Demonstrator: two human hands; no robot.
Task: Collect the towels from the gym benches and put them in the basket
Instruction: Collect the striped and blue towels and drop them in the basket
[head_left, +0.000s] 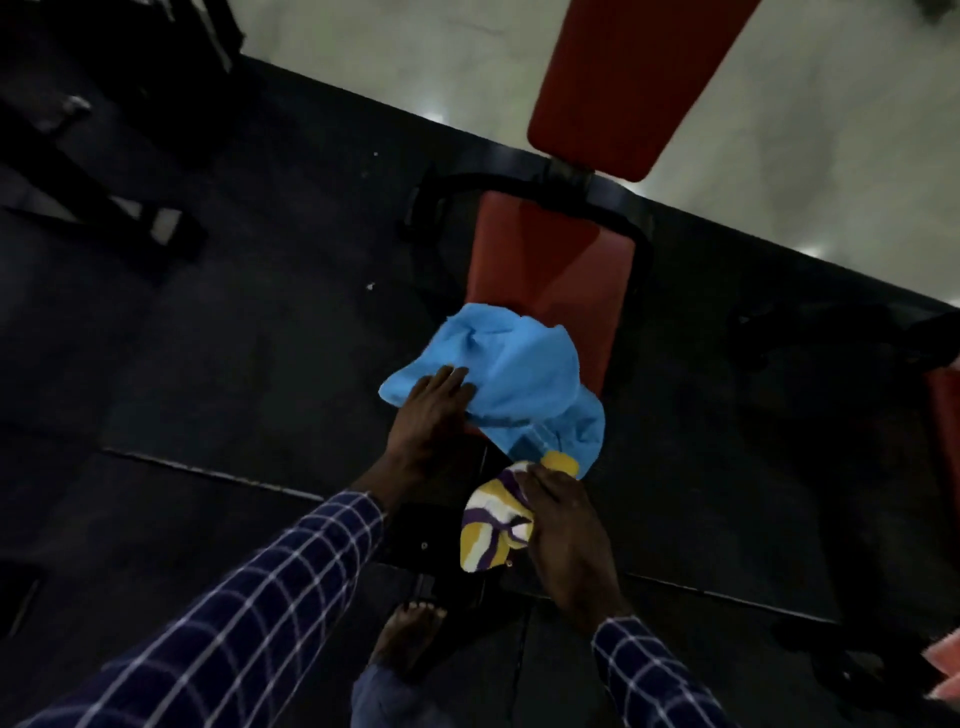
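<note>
blue towel is lying bunched on the near end of the red bench, under the flat, unclosed left hand, while the right hand is clamping a striped towel just beside it.

- We see the left hand lying flat on a blue towel at the near end of a red bench.
- The right hand grips a yellow, white and purple towel.
</note>
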